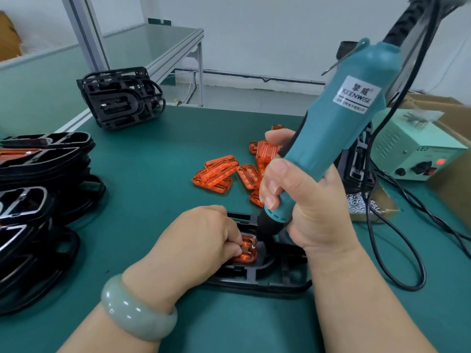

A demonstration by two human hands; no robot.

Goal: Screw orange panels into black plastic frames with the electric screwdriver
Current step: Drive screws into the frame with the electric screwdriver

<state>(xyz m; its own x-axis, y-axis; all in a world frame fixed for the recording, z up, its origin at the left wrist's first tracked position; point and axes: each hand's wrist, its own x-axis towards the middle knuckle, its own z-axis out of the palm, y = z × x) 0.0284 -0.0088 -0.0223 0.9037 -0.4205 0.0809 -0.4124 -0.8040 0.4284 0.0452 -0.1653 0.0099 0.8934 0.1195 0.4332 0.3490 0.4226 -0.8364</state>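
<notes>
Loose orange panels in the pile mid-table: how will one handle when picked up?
Probably stiff: the orange panels look like ribbed moulded plastic keeping flat shapes. Likely light, being thin and translucent. Glossy faces may be slippery, and they overlap in the pile on the green mat, so lifting one could shift its neighbours.

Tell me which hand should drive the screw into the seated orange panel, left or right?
Right. The right hand grips the electric screwdriver, its bit down on the orange panel in the black frame. The left hand pinches the panel's edge, steadying it.
</notes>
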